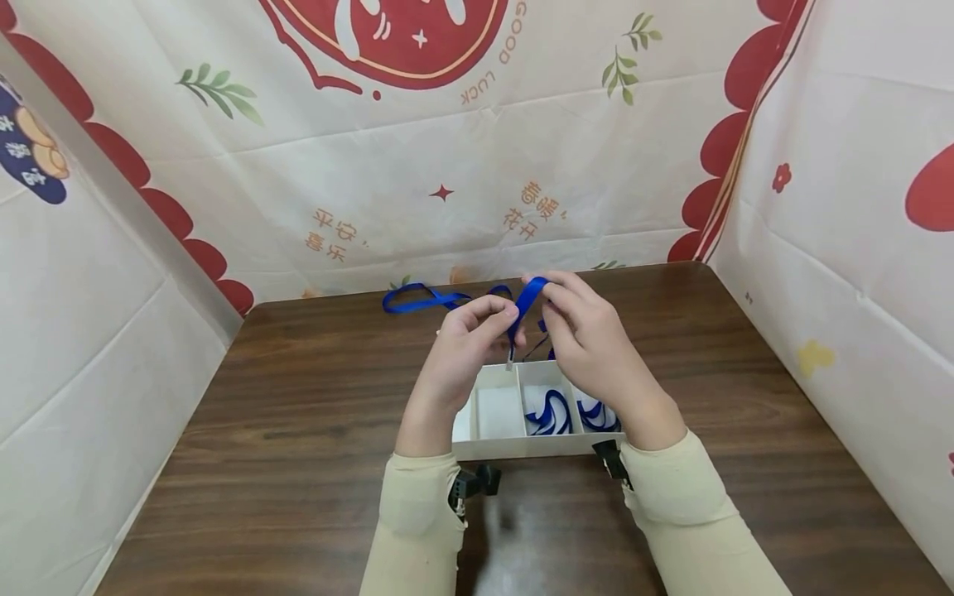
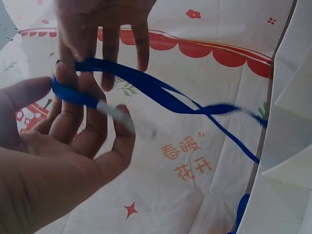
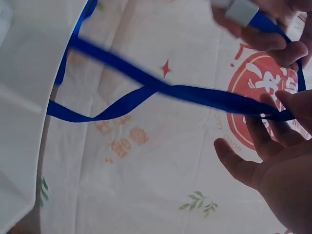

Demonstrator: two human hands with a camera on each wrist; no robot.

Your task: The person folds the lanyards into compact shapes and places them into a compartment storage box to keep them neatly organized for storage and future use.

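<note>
A blue lanyard (image 1: pixel 527 301) is stretched between both hands above the back edge of a white divided box. My left hand (image 1: pixel 468 341) pinches its strap between thumb and fingers close to the clip end. The pale clip (image 3: pixel 242 11) hangs by the left fingers, blurred in the left wrist view. My right hand (image 1: pixel 595 338) pinches the strap a short way along, its other fingers fairly straight. From there the strap (image 2: pixel 168 100) runs in two twisted strands down towards the table. Part of it (image 1: pixel 417 300) lies looped behind the left hand.
The white box (image 1: pixel 522 448) stands on the brown wooden table (image 1: pixel 298 422). Coiled blue lanyards (image 1: pixel 550 415) lie in one compartment, and more blue coils (image 1: pixel 599 415) in the rightmost. A printed cloth (image 1: pixel 402 165) hangs at the back; pale cloth walls stand either side.
</note>
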